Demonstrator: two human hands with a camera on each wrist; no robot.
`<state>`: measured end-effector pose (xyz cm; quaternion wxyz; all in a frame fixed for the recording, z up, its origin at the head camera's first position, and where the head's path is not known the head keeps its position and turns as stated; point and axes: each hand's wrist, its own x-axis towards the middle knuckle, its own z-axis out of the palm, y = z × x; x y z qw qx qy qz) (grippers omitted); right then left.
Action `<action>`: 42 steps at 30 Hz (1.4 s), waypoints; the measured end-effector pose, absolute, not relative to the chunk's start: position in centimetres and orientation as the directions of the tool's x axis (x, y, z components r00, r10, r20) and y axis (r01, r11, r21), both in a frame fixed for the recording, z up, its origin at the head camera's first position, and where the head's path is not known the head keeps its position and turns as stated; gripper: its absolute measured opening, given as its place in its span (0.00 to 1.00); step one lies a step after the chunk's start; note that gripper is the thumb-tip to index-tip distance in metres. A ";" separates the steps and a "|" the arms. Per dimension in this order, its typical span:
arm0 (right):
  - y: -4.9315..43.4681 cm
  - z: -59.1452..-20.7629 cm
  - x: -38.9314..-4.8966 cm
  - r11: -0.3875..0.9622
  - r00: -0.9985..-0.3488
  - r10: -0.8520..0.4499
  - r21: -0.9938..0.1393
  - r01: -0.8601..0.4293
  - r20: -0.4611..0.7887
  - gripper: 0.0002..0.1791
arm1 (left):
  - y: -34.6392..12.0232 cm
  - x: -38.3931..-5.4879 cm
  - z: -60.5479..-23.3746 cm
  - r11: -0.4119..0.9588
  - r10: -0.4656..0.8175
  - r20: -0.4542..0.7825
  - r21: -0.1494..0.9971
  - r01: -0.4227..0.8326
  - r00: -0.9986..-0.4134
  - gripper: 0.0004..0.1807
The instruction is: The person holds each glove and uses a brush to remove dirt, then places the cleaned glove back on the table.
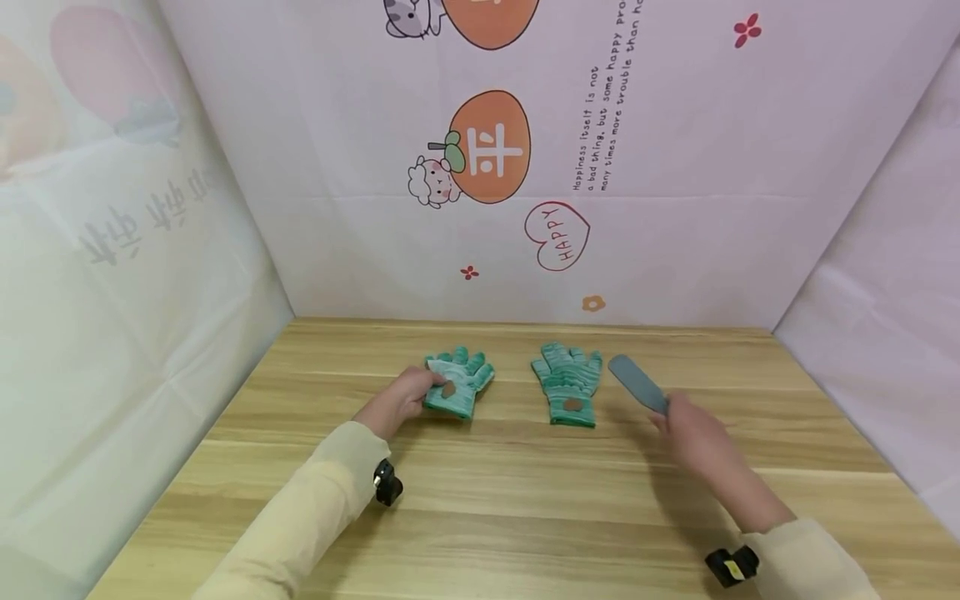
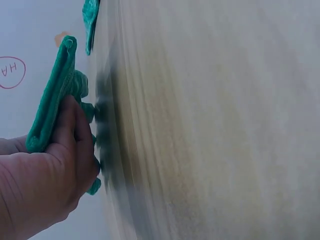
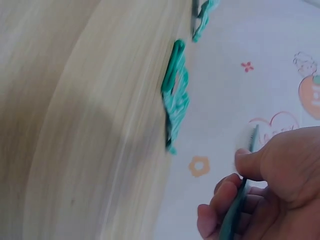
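Observation:
My left hand (image 1: 405, 398) pinches the cuff of a green-and-white knit glove (image 1: 459, 385), thumb on top beside a brown patch and fingers underneath. In the left wrist view this glove (image 2: 52, 100) is raised over the table, casting a shadow. A second, matching glove (image 1: 570, 379) lies flat to its right, fingers toward the back wall, with a brown patch on its cuff. Farther right, my right hand (image 1: 693, 433) grips one end of a flat, grey, paddle-shaped tool (image 1: 636, 382) with a rounded tip. Seen edge-on in the right wrist view, the tool (image 3: 235, 210) is thin, between thumb and fingers.
The wood-grain table (image 1: 480, 517) meets a white printed back sheet (image 1: 675, 250) just behind the gloves. White sheets also hang at the left (image 1: 150, 350) and right (image 1: 870, 292). Each wrist wears a small black camera.

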<state>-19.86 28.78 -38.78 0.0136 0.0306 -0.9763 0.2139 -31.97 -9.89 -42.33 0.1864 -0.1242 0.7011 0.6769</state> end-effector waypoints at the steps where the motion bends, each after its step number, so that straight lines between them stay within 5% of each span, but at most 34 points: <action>1: 28.5 -38.6 -19.7 0.901 -0.997 -0.056 -0.427 -0.071 0.048 0.17 | -9.8 -31.8 -42.3 0.048 0.089 -0.429 0.903 -0.427 -0.899 0.28; 13: 25.3 -38.1 -19.0 0.875 -0.970 -0.128 -0.436 -0.209 0.208 0.16 | -7.8 -29.2 -41.1 -0.043 0.206 -0.333 0.936 -0.349 -0.920 0.22; 22: 23.3 -37.8 -18.4 0.851 -0.965 -0.155 -0.468 -0.240 0.212 0.17 | -7.5 -27.8 -40.9 -0.156 0.228 -0.302 0.927 -0.341 -0.926 0.19; 42: 18.9 -38.0 -17.8 0.801 -0.870 -0.341 -0.373 -0.467 0.356 0.11 | -6.0 -25.4 -40.4 -0.178 0.461 -0.224 0.925 -0.337 -0.859 0.16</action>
